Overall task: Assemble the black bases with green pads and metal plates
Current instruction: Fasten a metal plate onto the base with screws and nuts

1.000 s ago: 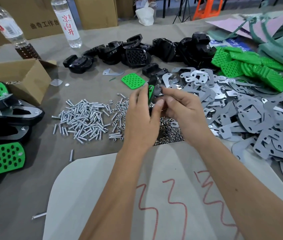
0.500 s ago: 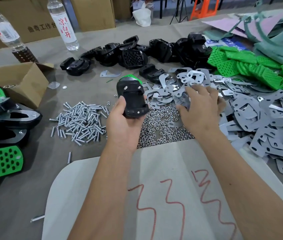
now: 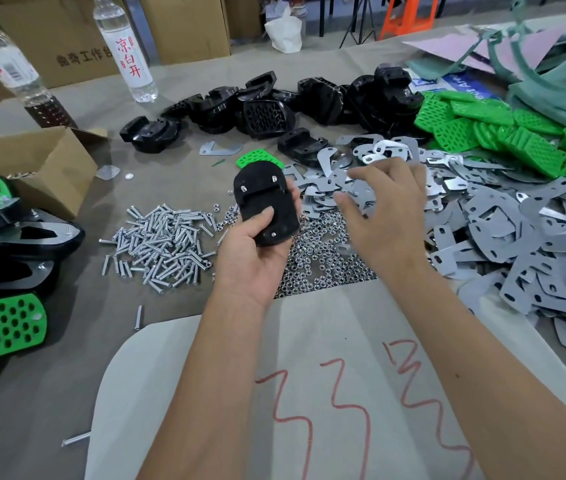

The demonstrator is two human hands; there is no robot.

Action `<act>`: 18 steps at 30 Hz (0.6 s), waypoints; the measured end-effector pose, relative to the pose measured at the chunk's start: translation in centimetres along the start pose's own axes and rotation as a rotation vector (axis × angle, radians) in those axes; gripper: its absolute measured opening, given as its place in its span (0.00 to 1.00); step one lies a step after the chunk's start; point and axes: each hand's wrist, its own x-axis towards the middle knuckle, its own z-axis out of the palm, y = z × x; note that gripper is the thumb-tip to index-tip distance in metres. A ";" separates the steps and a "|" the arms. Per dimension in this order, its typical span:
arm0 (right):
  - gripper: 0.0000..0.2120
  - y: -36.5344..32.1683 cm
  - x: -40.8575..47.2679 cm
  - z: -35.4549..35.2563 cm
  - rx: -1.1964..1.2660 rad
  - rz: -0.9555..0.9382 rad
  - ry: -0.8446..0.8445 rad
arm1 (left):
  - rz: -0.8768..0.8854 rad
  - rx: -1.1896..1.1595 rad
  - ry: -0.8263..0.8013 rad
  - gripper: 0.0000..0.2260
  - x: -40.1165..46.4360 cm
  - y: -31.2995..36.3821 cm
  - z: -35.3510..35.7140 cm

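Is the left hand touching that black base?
Touching. The head view shows the left hand gripping the black base, thumb pressed on its face and fingers wrapped behind its edge.

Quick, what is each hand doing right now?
Left hand: holding a black base.
Right hand: open, fingers spread over the metal plates, holding nothing visible.
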 end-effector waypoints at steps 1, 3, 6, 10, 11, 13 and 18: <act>0.13 -0.6 -0.2 0.1 0.092 -0.061 -0.010 | 0.014 -0.012 -0.016 0.24 0.1 0.0 0.0; 0.08 -1.6 -0.8 0.5 0.282 -0.135 -0.103 | 0.032 -0.013 -0.037 0.23 0.1 0.0 -0.1; 0.09 -3.0 -1.6 1.1 0.560 0.056 -0.326 | 0.065 0.093 -0.039 0.16 0.1 0.0 -0.3; 0.07 -2.5 -1.5 1.3 0.747 0.189 -0.489 | 0.123 0.237 -0.039 0.14 0.2 -0.2 -0.4; 0.06 -2.3 -1.4 1.2 0.772 0.193 -0.531 | 0.131 0.280 -0.030 0.13 0.2 -0.3 -0.3; 0.04 -2.1 -1.2 1.1 0.796 0.201 -0.610 | 0.141 0.354 -0.008 0.11 0.1 -0.7 -0.2; 0.13 -2.4 -1.2 1.0 0.816 0.275 -0.696 | 0.157 0.443 0.008 0.07 -0.1 -1.5 -0.1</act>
